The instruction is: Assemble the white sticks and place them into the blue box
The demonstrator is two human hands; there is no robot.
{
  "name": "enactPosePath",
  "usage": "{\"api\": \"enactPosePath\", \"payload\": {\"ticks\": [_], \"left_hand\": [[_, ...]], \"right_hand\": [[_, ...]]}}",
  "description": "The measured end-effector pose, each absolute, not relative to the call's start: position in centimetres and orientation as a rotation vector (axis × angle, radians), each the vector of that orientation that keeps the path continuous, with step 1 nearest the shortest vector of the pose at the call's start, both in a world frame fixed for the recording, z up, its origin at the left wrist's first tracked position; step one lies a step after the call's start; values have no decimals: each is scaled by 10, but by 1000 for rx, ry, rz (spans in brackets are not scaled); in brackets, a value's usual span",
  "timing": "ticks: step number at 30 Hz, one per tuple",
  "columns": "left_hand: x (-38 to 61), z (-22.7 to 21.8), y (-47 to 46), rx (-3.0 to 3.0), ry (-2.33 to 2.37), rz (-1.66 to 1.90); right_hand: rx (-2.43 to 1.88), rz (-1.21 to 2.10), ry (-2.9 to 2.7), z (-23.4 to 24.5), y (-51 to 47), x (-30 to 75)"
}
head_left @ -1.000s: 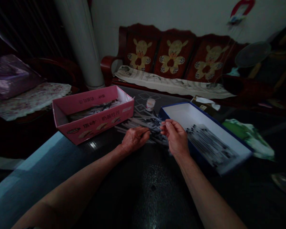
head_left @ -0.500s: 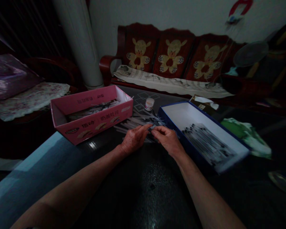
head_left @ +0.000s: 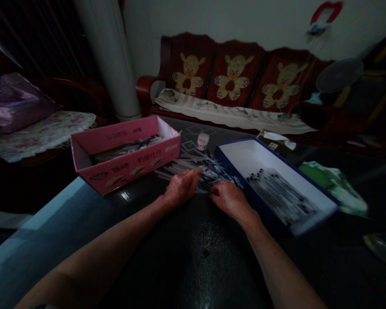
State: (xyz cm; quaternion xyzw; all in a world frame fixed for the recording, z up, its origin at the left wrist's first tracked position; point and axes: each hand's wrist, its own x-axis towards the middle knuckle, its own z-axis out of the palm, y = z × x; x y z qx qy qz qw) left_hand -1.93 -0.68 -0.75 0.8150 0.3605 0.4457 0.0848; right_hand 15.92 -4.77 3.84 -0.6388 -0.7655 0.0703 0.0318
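Note:
My left hand (head_left: 182,186) is closed, thumb and forefinger together at the near side of a loose pile of thin pale strips (head_left: 209,165). What it pinches is too dark and small to make out. A little to its right, my right hand (head_left: 229,196) rests low at the near right edge of the pile, fingers curled in and their tips hidden. Beside it stands a blue box (head_left: 236,161) with a white inside, holding rows of slender pen-like sticks (head_left: 273,186) with dark ends. A pink box (head_left: 131,165) on the left holds more pale and dark thin pieces.
Behind the pile stands a small white tub (head_left: 202,141). A green and white plastic packet (head_left: 334,184) lies right of the blue box on the dark table (head_left: 167,257). Beyond the table is a wooden sofa (head_left: 186,73) with bear-patterned cushions. A purple bag (head_left: 16,103) sits far left.
My right hand has parted from the left and moved down and slightly right, its fingers now curled at the pile. My left hand stays almost in place.

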Motion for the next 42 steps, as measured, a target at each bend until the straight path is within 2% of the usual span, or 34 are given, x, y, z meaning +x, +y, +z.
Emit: {"api": "enactPosePath", "payload": {"ticks": [11,22,34,42], "left_hand": [[-18,-11,-8,2434,1059,1320],[-16,-13,-10,2450,1022,1406],[-17,-7,-13,2413,1020,1451],[-16,-7,-13,2425,999,1445]], "right_hand": [[-1897,241,-2303,38,-46,162],[-1239,734,-1657,23,-35,149],[-1240,633,-1684,21,-35,150],[-1254,828,-1470,22,-34,148]]}}
